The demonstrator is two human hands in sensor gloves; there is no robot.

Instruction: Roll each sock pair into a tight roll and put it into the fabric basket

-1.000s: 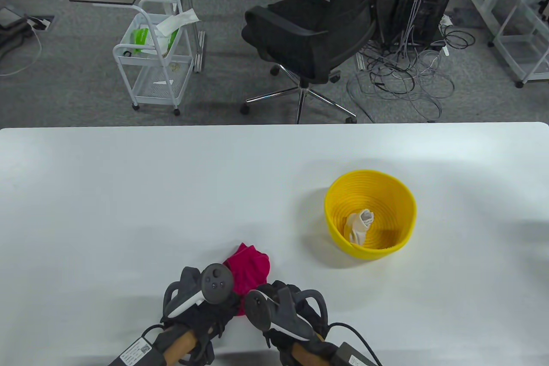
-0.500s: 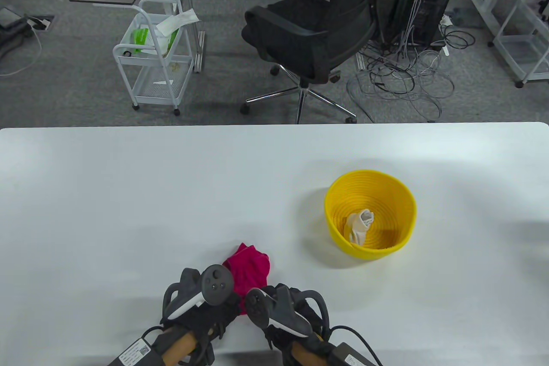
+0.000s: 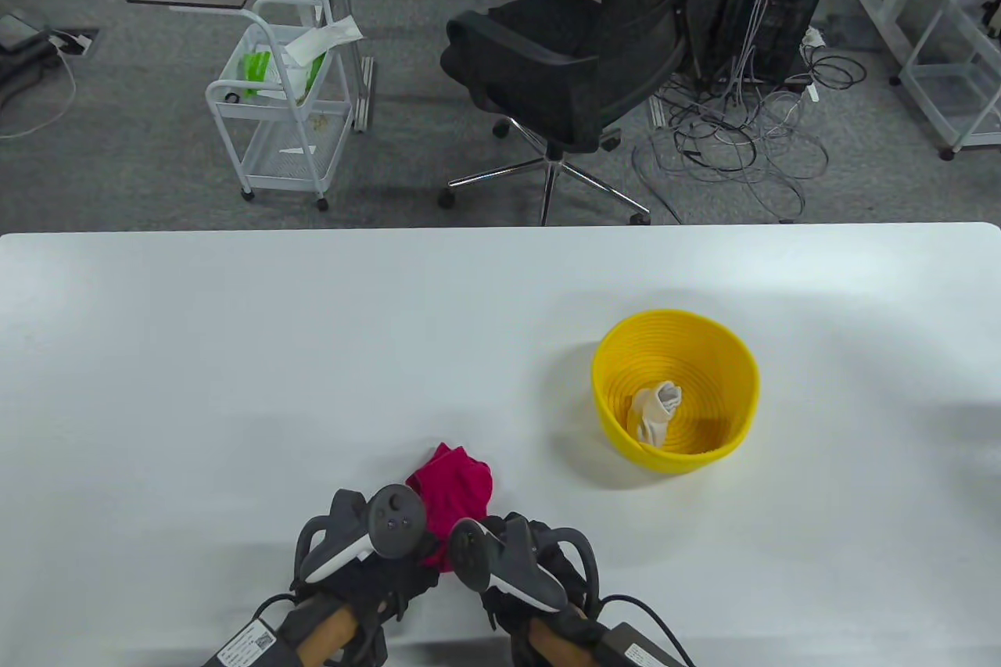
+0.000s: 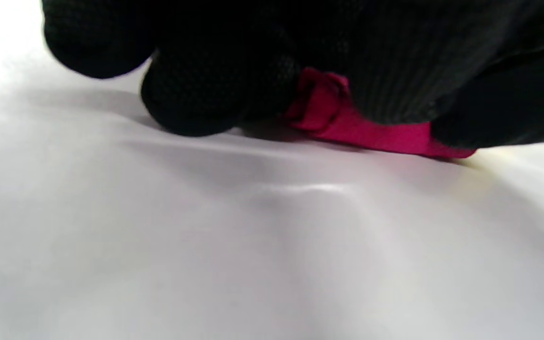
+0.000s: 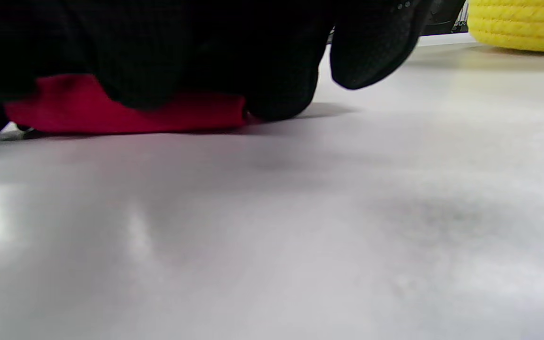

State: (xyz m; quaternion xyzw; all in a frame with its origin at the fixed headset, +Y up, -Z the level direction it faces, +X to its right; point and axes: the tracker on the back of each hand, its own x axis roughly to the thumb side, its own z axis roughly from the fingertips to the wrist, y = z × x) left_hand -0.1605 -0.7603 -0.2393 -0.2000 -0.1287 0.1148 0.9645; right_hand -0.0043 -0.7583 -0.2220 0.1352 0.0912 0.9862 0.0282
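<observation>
the red sock pair (image 3: pixel 453 491) lies on the white table (image 3: pixel 235 354) at the lower centre of the table view, its near end under both gloved hands; in the left wrist view a small rolled fold of red fabric (image 4: pixel 321 101) shows under the left hand (image 3: pixel 367 550), whose curled fingers (image 4: pixel 215 89) press and hold the sock; the right hand (image 3: pixel 520 569) likewise has curled fingers (image 5: pixel 276 89) bearing down on the red cloth; right of centre, well apart, stands the yellow basket (image 3: pixel 727 354) with a rolled white sock pair (image 3: pixel 655 409) inside; beyond the table's far edge, a black office chair (image 3: pixel 579 49) and a white cart (image 3: pixel 281 112) fill the upper frame.
</observation>
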